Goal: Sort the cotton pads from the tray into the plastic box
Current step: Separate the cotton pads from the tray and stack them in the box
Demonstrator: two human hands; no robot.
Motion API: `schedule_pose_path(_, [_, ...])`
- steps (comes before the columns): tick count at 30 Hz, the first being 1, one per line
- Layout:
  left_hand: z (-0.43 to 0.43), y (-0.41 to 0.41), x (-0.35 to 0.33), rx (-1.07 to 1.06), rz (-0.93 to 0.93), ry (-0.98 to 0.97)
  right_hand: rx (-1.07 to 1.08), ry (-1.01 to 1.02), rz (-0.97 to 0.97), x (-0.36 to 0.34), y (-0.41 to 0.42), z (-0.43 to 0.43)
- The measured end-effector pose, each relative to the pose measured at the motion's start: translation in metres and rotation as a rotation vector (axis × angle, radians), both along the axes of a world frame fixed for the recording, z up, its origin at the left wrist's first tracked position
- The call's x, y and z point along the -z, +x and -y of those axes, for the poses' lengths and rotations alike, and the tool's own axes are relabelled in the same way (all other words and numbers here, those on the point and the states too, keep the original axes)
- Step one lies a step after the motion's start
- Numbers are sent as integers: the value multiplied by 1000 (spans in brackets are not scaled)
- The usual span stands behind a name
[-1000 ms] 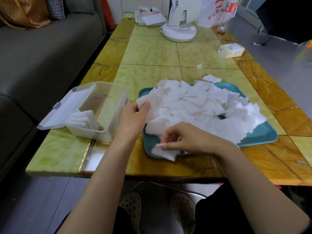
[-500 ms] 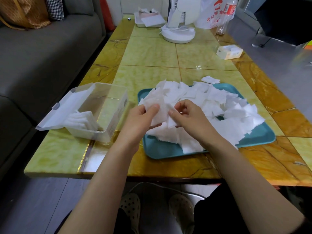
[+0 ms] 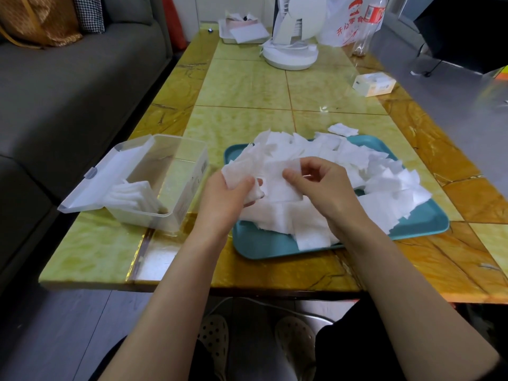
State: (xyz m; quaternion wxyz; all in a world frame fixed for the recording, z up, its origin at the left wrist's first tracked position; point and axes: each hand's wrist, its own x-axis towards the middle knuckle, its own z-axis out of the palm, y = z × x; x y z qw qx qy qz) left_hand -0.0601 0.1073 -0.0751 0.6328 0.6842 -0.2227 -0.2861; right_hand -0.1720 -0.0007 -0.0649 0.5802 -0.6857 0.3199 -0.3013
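Note:
A teal tray [image 3: 264, 247] holds a loose heap of white square cotton pads [image 3: 384, 182]. Left of it stands a clear plastic box [image 3: 189, 185] with its lid hinged open to the left and a small stack of pads [image 3: 132, 195] inside. My left hand [image 3: 222, 199] grips a bunch of pads [image 3: 242, 167] above the tray's left edge. My right hand [image 3: 321, 185] pinches a pad [image 3: 277, 182] against that bunch, just above the heap.
One stray pad [image 3: 343, 129] lies on the table beyond the tray. Farther back stand a white fan base [image 3: 290, 55], a white dish with papers [image 3: 242, 31], a plastic bag [image 3: 349, 20] and a small carton [image 3: 373, 84]. A grey sofa [image 3: 68, 86] runs along the left.
My right hand rose from the tray's near edge with a pad and met my left hand. Both hands now hold pads together above the heap.

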Motion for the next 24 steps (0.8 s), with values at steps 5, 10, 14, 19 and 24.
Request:
schedule_pose_path(5, [4,-1,-2,21,-68,27,-132,130,137,-7,0,-4])
schedule_pose_path(10, [1,-5,-3,178,-16,25,-134,33,69,-3,7,-14])
schedule_pose_path(14, [0,-9,-8,207,0,0,-53,-34,42,-1,8,-12])
schedule_pose_path(19, [2,-8,-13,186,-135,-3,15,-80,27,1,9,-13])
schedule_pose_path(24, [-2,-8,-11,185,53,-6,44,-93,55,0,12,-19])
